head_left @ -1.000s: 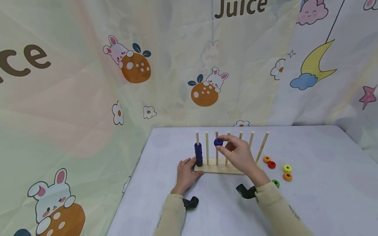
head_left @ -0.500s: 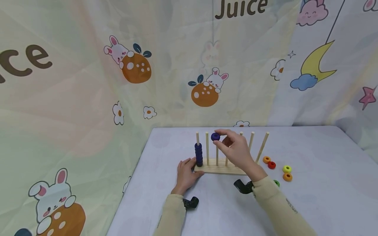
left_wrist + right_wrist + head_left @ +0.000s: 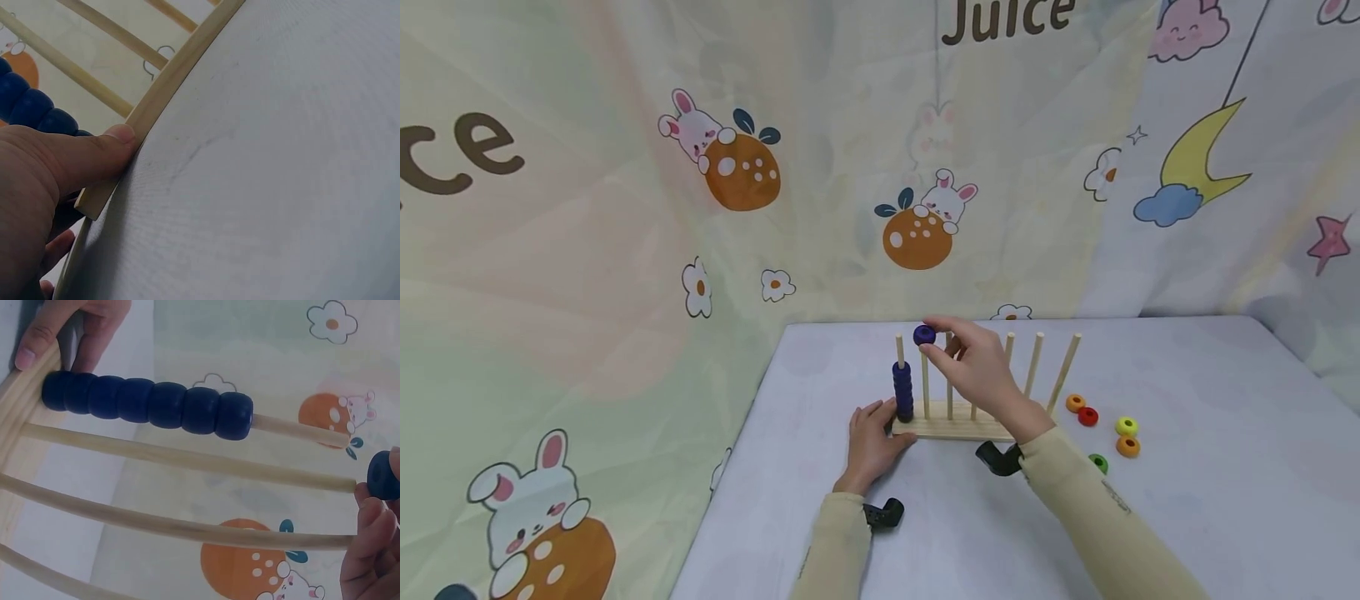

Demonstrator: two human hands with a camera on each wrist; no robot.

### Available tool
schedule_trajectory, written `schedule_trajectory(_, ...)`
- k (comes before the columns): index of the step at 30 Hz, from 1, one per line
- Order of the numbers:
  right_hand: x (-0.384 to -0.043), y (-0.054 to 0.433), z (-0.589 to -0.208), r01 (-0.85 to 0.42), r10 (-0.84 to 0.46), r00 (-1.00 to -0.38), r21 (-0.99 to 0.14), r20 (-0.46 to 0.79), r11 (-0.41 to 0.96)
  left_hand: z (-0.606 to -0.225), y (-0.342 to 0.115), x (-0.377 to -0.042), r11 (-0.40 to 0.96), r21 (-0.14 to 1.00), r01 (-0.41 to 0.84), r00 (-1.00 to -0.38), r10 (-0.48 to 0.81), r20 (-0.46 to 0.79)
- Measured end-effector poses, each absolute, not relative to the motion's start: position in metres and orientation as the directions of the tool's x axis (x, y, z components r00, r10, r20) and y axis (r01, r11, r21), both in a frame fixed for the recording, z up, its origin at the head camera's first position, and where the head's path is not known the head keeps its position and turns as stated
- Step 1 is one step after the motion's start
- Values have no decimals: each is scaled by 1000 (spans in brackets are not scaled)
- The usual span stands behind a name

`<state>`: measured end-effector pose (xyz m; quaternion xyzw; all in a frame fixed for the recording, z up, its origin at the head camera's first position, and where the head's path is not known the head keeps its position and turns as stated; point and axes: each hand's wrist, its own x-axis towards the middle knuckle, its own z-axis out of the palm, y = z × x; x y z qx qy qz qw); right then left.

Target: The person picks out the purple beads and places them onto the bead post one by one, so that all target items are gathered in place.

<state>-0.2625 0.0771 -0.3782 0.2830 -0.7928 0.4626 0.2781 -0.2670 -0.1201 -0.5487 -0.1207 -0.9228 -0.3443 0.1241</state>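
A wooden peg rack (image 3: 958,427) stands on the table with a row of upright pegs. Its leftmost peg bears a stack of dark blue beads (image 3: 902,392), and the peg's bare tip (image 3: 300,429) shows above them. My left hand (image 3: 872,443) grips the left end of the base, thumb on the front edge and fingers round the other side. Between thumb and fingertips, my right hand (image 3: 981,367) pinches a single dark blue bead (image 3: 924,335). In the right wrist view this bead (image 3: 382,475) is just beyond the second peg's tip, beside the stacked peg.
Right of the rack lie loose beads: orange (image 3: 1075,403) and red (image 3: 1087,417) side by side, yellow (image 3: 1126,426) and another orange (image 3: 1128,447), and a green one (image 3: 1098,463) near the right sleeve. A printed cloth (image 3: 835,167) hangs behind the table.
My right hand has carried the blue bead left and upward, from the third peg to the top of the second peg. The left hand stays at the rack's end.
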Motion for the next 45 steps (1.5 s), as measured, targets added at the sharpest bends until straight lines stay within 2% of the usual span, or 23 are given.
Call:
schedule_trajectory(15, -270, 57, -375, -641, -221, -752, -610, 621, 466, -548, -121, -267, 735, 598, 318, -937, 147, 317)
schedule_trajectory(45, -276, 44, -386, -633, -208, -738, -552, 643, 543, -550, -120, -268, 749, 603, 274, -952, 123, 280)
